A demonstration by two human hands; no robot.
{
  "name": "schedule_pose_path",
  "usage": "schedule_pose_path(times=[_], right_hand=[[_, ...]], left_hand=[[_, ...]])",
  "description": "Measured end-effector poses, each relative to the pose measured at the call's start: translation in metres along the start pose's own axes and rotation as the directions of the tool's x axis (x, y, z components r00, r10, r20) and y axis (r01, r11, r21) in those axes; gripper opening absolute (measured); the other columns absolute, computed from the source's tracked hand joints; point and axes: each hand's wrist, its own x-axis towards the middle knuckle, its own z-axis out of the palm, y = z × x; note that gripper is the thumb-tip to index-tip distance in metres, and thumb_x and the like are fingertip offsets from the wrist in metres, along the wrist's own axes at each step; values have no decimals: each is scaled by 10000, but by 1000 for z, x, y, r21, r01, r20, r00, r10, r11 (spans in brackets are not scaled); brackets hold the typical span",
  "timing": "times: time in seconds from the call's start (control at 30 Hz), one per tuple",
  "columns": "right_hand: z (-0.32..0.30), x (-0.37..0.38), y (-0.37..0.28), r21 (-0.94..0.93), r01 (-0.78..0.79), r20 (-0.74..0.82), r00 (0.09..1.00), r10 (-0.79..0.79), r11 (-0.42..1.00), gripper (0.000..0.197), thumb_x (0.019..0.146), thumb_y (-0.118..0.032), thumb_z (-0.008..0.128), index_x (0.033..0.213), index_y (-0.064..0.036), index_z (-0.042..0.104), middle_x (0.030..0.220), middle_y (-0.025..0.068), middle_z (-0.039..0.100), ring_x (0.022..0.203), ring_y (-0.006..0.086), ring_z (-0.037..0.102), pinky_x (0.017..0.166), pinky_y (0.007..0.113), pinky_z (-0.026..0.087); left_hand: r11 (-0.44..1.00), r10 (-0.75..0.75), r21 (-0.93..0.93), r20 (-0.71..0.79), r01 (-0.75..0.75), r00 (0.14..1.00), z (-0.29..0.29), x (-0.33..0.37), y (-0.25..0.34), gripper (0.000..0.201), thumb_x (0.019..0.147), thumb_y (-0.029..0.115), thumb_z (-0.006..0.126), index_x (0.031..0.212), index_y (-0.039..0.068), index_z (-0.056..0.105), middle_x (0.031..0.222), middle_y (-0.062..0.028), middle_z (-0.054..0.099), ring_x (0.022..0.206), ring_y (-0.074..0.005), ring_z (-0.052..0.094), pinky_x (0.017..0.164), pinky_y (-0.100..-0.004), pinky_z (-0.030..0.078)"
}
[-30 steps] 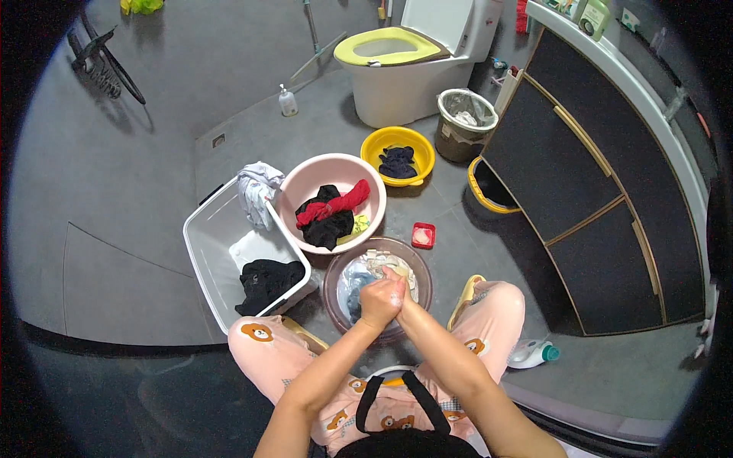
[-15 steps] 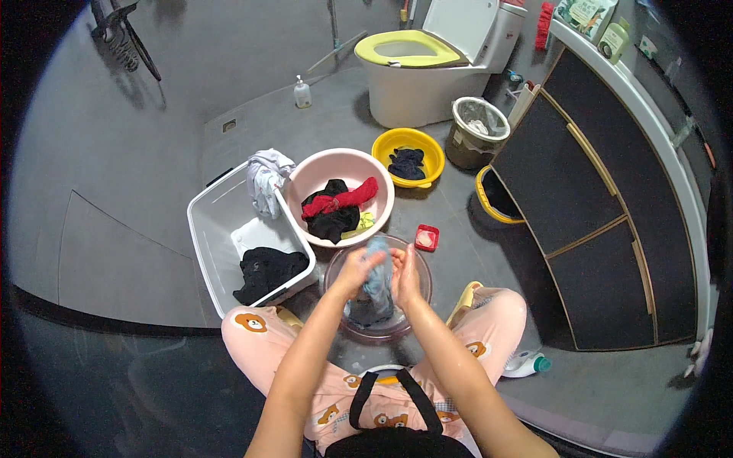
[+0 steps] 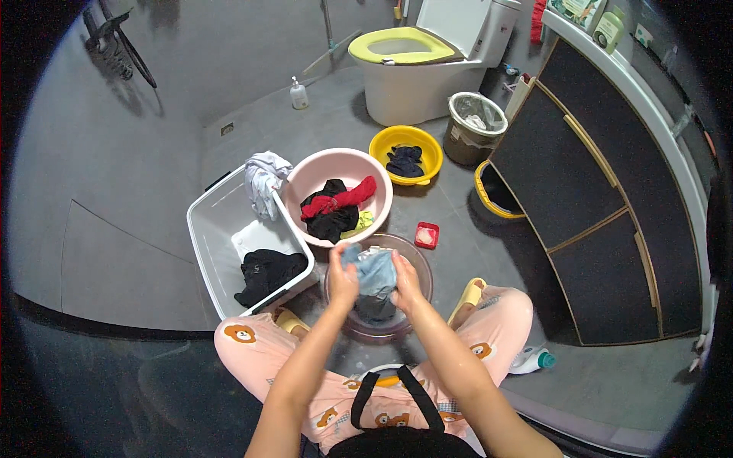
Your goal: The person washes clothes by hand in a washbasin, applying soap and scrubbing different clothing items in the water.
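Between my two hands a light blue cloth is stretched over a brownish see-through basin on the floor. My left hand grips the cloth's left side, and my right hand grips its right side. Dark wet fabric lies in the basin below the cloth. Just beyond stands a pink basin holding black cloth and a twisted red cloth. To the right of the see-through basin sits a small red soap box with something pale in it.
At left stands a white tub with black clothes inside and a pale garment over its rim. Farther off are a yellow basin, a bin and a toilet. A dark cabinet lines the right side.
My hands have moved apart, the left one going left. The light blue cloth, bunched upright between them before, is now spread wider.
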Motion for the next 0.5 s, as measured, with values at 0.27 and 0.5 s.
schedule_pose_path(times=[0.27, 0.5], right_hand=[[-40, 26, 48, 132, -1, 147, 989, -18, 991, 349, 826, -363, 497, 921, -31, 549, 778, 62, 564, 673, 161, 543, 615, 325, 454], [-55, 37, 35, -248, -182, -166, 976, 143, 951, 319, 830, -326, 476, 848, -24, 578, 752, 60, 576, 602, 182, 547, 553, 305, 445]], left_hand=[[926, 348, 39, 293, -374, 891, 23, -34, 43, 107, 710, 96, 529, 632, 23, 535, 682, -147, 533, 611, -304, 530, 541, -362, 425], [910, 328, 195, 198, -365, 924, 37, -38, 37, 236, 733, 188, 555, 538, 62, 512, 545, -149, 517, 459, -315, 515, 432, -393, 409]])
